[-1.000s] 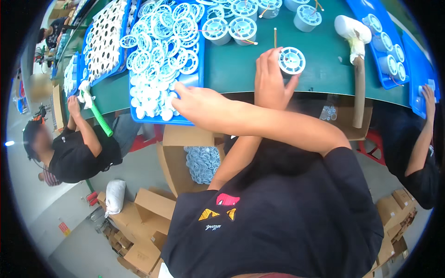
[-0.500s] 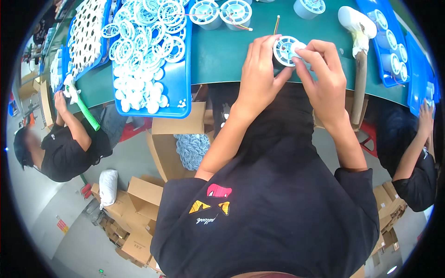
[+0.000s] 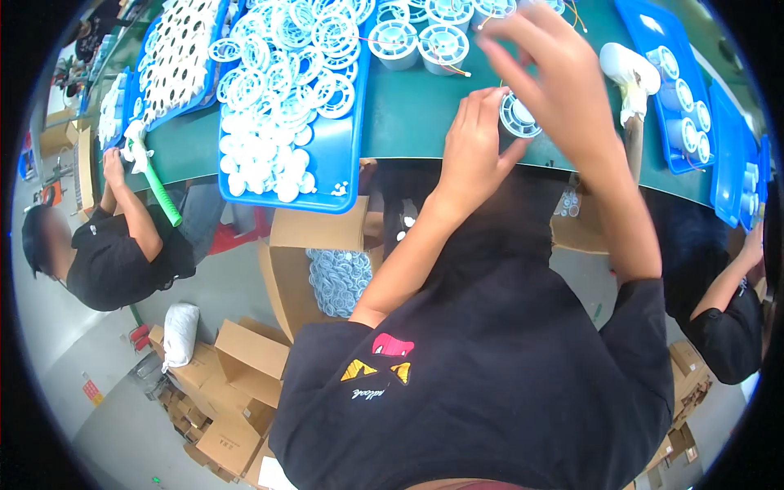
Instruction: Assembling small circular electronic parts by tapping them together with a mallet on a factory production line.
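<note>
My left hand (image 3: 476, 135) is wrapped round a small round fan-like housing (image 3: 516, 119) with a pale, spoked top, near the front edge of the green bench. A pale disc shows at the middle of that top, partly covered by my right hand. Lifted over the bench beyond the housing, my right hand (image 3: 559, 77) has thumb and fingers apart, and nothing shows between them. Its fingertips are near several similar housings (image 3: 443, 47) with thin coloured wires, standing at the back. To the right lies a mallet (image 3: 630, 72) with a white wrapped head and wooden handle.
A blue tray (image 3: 347, 167) of pale rings and white discs sits left on the green bench (image 3: 400, 106). Another blue tray (image 3: 684, 159) holds housings at right. An open carton (image 3: 282, 273) of grey-blue rings stands below. Co-workers sit on both sides, the left one holding a green-handled tool (image 3: 162, 192).
My right hand has left the housing's top, where it pinched a pale disc, and moved up and away over the bench. My left hand still holds the housing. The view has shifted slightly.
</note>
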